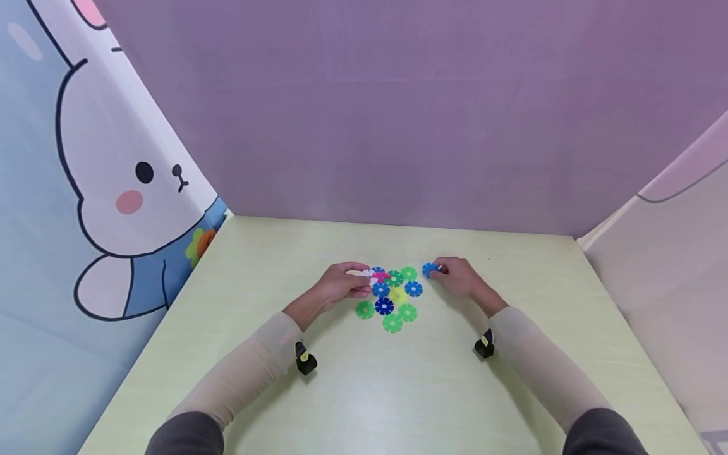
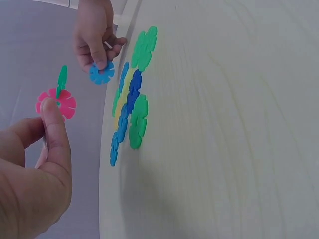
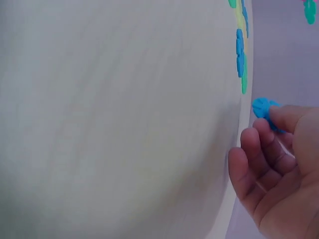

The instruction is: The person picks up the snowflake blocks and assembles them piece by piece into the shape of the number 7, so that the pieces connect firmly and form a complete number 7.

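My left hand (image 1: 340, 282) pinches a pink slotted disc (image 2: 64, 105), with a green disc (image 2: 62, 81) standing edge-on in its rim. A white disc (image 1: 368, 273) shows by the same fingertips in the head view. To the right, my right hand (image 1: 459, 277) pinches a blue slotted disc (image 1: 429, 270) between thumb and fingers, its other fingers loosely bent. Both hands are raised at the far side of the loose discs. Among these lie a dark blue disc (image 1: 383, 306), a yellow disc (image 1: 398, 295) and a light green disc (image 1: 392, 323).
More blue and green discs lie close together on the pale table (image 1: 364, 398), including a blue disc (image 1: 413, 289) and a green disc (image 1: 364, 309). A purple wall panel (image 1: 398, 126) rises behind the table's far edge. A rabbit-printed panel (image 1: 131, 164) stands at the left.
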Demonstrator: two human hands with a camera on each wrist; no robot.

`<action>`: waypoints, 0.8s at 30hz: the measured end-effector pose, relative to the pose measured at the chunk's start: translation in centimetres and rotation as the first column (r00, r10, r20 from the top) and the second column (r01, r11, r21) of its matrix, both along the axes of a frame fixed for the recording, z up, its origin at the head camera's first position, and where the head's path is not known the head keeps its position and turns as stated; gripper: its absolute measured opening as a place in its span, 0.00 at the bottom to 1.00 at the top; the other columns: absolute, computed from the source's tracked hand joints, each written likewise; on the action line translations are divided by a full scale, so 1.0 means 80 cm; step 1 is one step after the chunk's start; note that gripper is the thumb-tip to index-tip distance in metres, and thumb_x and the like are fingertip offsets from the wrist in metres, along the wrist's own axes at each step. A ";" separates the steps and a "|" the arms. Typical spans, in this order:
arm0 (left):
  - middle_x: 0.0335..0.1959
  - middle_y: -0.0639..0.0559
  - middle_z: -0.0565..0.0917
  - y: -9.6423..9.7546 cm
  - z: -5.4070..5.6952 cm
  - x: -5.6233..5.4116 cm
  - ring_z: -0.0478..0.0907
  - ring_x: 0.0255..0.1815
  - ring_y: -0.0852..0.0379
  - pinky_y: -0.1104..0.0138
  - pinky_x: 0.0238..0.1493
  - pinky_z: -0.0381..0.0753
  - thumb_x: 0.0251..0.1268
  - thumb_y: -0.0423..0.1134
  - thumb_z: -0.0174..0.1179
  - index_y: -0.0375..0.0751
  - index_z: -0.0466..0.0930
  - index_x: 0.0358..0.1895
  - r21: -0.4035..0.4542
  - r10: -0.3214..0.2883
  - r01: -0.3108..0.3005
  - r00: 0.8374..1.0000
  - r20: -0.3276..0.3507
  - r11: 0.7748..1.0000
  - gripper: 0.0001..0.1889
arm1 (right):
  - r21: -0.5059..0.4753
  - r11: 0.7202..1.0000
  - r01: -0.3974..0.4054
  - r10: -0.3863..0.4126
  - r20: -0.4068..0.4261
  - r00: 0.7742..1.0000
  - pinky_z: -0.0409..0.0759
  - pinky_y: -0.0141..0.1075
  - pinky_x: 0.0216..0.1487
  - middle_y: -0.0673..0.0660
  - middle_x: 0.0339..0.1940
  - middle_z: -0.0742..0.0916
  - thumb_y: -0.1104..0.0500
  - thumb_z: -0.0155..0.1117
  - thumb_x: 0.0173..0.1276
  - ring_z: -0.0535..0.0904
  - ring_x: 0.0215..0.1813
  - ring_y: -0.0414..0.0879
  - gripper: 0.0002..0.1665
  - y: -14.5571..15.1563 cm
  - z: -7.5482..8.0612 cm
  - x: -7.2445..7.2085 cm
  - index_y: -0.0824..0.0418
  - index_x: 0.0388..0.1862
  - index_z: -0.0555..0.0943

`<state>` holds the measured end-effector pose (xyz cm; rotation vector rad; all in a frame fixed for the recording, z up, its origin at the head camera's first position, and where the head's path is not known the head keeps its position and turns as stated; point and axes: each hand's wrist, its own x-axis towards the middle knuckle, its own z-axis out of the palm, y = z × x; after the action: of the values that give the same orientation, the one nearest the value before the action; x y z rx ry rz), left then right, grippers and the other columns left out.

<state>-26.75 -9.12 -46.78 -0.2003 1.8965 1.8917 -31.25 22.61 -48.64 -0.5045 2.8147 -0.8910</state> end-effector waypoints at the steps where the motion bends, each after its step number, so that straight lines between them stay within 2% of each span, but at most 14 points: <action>1: 0.34 0.45 0.89 0.000 0.000 0.000 0.89 0.32 0.57 0.66 0.41 0.89 0.69 0.32 0.65 0.41 0.78 0.63 -0.001 -0.001 0.001 1.000 -0.001 1.000 0.20 | -0.009 1.000 -0.002 0.002 -0.001 1.000 0.71 0.35 0.33 0.54 0.30 0.83 0.55 0.62 0.76 0.73 0.31 0.47 0.07 0.000 0.000 0.001 0.57 0.41 0.82; 7: 0.34 0.45 0.90 0.000 0.001 0.000 0.89 0.32 0.57 0.66 0.42 0.89 0.69 0.33 0.65 0.41 0.78 0.63 -0.008 -0.004 0.004 1.000 -0.002 1.000 0.20 | -0.065 0.997 -0.034 0.032 -0.027 0.999 0.74 0.34 0.30 0.53 0.29 0.85 0.57 0.62 0.75 0.74 0.29 0.45 0.05 0.000 0.002 0.010 0.56 0.45 0.83; 15: 0.36 0.44 0.90 -0.002 0.004 0.001 0.90 0.42 0.47 0.64 0.45 0.89 0.70 0.35 0.66 0.43 0.79 0.63 -0.020 -0.013 0.013 1.000 -0.007 1.000 0.20 | -0.145 0.985 -0.094 0.087 -0.053 0.995 0.77 0.32 0.28 0.59 0.33 0.88 0.59 0.63 0.75 0.80 0.30 0.44 0.08 -0.005 0.006 0.022 0.57 0.50 0.83; 20: 0.34 0.45 0.90 -0.003 0.005 0.002 0.90 0.36 0.52 0.63 0.45 0.89 0.70 0.34 0.65 0.42 0.78 0.64 -0.009 -0.017 0.017 1.000 -0.011 1.000 0.21 | -0.169 0.974 -0.152 0.142 -0.073 0.987 0.78 0.32 0.28 0.60 0.33 0.88 0.59 0.62 0.76 0.82 0.32 0.44 0.08 -0.010 0.008 0.028 0.57 0.50 0.83; 24: 0.34 0.45 0.90 -0.003 0.004 0.002 0.90 0.36 0.53 0.64 0.44 0.89 0.70 0.34 0.65 0.42 0.77 0.66 -0.006 -0.024 0.024 1.000 -0.019 1.000 0.22 | -0.159 0.971 -0.177 0.167 -0.079 0.983 0.77 0.31 0.28 0.59 0.33 0.88 0.59 0.62 0.76 0.81 0.32 0.43 0.08 -0.016 0.010 0.033 0.58 0.50 0.84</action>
<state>-26.60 -9.34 -46.48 -0.1619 1.9089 1.8788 -28.61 21.34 -47.81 -0.8009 2.7136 -1.0946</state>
